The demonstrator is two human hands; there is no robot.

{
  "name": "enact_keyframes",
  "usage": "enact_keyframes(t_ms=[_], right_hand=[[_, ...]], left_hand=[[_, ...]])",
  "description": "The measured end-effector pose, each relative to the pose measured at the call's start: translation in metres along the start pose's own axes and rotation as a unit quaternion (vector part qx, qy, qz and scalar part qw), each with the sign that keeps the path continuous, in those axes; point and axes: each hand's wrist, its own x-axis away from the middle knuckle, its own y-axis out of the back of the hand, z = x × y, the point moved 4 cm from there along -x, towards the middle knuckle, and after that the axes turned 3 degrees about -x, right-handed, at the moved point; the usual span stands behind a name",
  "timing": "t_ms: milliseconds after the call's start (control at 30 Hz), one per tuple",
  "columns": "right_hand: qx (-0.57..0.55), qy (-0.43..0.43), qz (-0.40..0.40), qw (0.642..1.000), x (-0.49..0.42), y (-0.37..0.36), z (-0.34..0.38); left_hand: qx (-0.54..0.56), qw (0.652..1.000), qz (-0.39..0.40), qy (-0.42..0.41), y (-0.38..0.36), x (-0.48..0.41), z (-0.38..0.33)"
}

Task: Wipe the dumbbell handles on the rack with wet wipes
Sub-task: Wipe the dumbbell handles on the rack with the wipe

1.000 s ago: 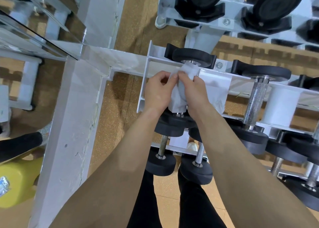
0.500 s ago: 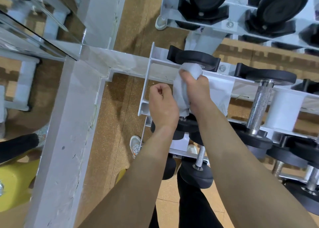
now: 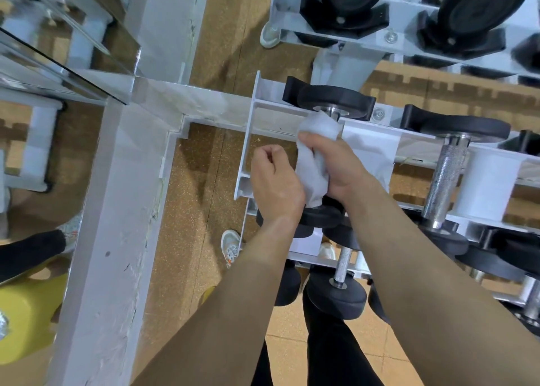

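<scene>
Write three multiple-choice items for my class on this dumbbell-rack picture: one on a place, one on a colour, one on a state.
1. Where is the wet wipe?
A. On the floor
B. Wrapped round the handle of the leftmost dumbbell on this shelf of the rack
C. Draped over a yellow block

2. What colour are that dumbbell's end weights?
A. Black
B. Red
C. Yellow

3. How is the wipe held?
A. It lies loose, ungripped
B. By both hands
C. By the right hand alone

Answers:
1. B, the wipe covers the bar between the end weights.
2. A, both ends show black.
3. C, the right hand's fingers curl round the wipe, while the left hand is curled beside it with nothing visible in it.
</scene>
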Motion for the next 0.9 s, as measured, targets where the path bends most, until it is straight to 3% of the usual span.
enact_keyframes(t_ms=[100, 200, 367, 500, 700, 900], right_hand=[[-0.051, -0.004, 0.027, 0.998, -0.003, -0.002, 0.006], [-0.061, 0.028, -0.013, 0.998, -0.007, 0.000, 0.011], [0.127, 0.073, -0.160, 0.976, 0.006, 0.001, -0.002], [0.238, 0.088, -0.120, 0.960, 0.015, 0.007, -0.015], [0.072, 0.038, -0.132, 0.988, 0.000, 0.004, 0.000], [-0.088, -0.007, -0.004, 0.996, -0.015, 0.002, 0.014]], left_hand=[[0.001, 1.000, 0.005, 0.001, 0.000, 0.002, 0.000], [0.005, 1.000, 0.004, 0.002, 0.001, 0.003, -0.001], [-0.004, 1.000, 0.028, -0.009, 0.001, 0.005, -0.004], [0.006, 0.998, 0.055, 0.001, 0.000, 0.007, -0.008], [0.019, 0.998, 0.058, 0.016, 0.000, 0.005, -0.006], [0.034, 0.996, 0.068, 0.034, -0.002, 0.005, -0.002]])
